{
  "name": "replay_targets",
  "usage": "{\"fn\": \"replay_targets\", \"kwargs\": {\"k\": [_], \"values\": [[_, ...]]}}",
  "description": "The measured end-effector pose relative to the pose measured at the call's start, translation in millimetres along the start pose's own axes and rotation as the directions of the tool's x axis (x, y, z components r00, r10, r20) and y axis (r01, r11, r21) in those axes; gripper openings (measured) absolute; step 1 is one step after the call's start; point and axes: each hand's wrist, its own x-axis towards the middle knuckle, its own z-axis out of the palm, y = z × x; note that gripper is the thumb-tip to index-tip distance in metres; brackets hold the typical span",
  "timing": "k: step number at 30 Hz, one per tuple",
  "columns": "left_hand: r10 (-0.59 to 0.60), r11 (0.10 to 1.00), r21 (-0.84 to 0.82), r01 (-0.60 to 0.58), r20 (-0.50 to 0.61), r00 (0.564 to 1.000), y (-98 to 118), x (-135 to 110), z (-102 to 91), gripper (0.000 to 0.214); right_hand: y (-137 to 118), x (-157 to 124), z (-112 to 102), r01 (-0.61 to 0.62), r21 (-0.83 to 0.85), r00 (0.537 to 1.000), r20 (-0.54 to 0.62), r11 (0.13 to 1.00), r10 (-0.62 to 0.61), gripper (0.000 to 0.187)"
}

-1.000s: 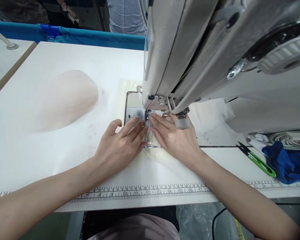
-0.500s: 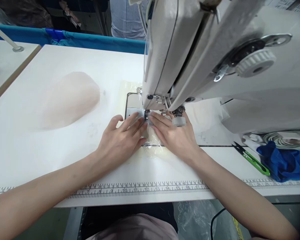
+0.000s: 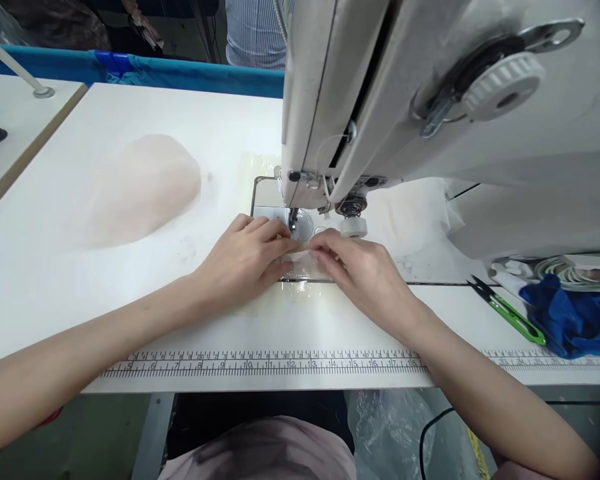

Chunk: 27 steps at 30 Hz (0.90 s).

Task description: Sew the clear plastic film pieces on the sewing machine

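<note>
A sewing machine [image 3: 330, 100] stands over the white table, its presser foot [image 3: 293, 219] just beyond my fingers. Between my hands a thin, pale strip of fabric [image 3: 300, 256] is lifted slightly at the front of the metal needle plate [image 3: 270, 212]. My right hand [image 3: 365, 270] pinches the strip's right end between thumb and fingertips. At the other end, my left hand [image 3: 245, 257] has curled fingers and its thumb close together on the strip. Its fingertips are partly hidden. Clear, shiny tape [image 3: 300, 288] covers the table edge of the plate.
A sheer beige fabric piece [image 3: 150, 190] lies on the left. More pale fabric [image 3: 410, 213] is under the machine arm. Green thread snips [image 3: 515, 320] and a blue cloth [image 3: 575, 317] lie at right. A printed ruler [image 3: 260, 365] runs along the front edge. Another person [image 3: 255, 33] is beyond the table.
Both hands have drawn back from the presser foot toward me. Their fingers, stretched flat before, are now bent, and the strip's edge is raised between them.
</note>
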Motion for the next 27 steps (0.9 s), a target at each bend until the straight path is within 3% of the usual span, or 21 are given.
{"fn": "replay_targets", "kwargs": {"k": [4, 7, 13, 17, 23, 27], "values": [[-0.081, 0.975, -0.208, 0.081, 0.008, 0.997, -1, 8, -5.8, 0.030, 4, 4, 8, 0.029, -0.051, 0.998, -0.054, 0.998, -0.032, 0.031], [-0.168, 0.918, -0.350, 0.185, 0.079, 0.983, -1, 13, -16.2, 0.027, 9, 6, 10, 0.060, -0.103, 0.992, -0.104, 0.993, -0.070, 0.023], [-0.196, 0.914, -0.342, 0.216, 0.094, 0.976, -5, 24, -22.3, 0.025, 14, 10, 12, 0.073, -0.122, 0.957, -0.271, 0.990, -0.104, 0.024], [-0.173, 0.920, -0.332, 0.208, 0.132, 0.976, -9, 26, -18.0, 0.024, 11, 11, 14, 0.054, -0.138, 0.955, -0.283, 0.989, -0.092, 0.027], [-0.081, 0.913, -0.389, 0.125, 0.127, 0.989, -15, 20, -16.7, 0.033, 8, 9, 14, 0.032, -0.104, 0.980, -0.191, 0.994, -0.052, 0.028], [0.106, 0.954, -0.284, -0.095, 0.023, 0.994, -19, 9, -8.4, 0.032, 8, 5, 15, 0.157, -0.143, 0.971, -0.158, 0.977, -0.179, 0.020]]}}
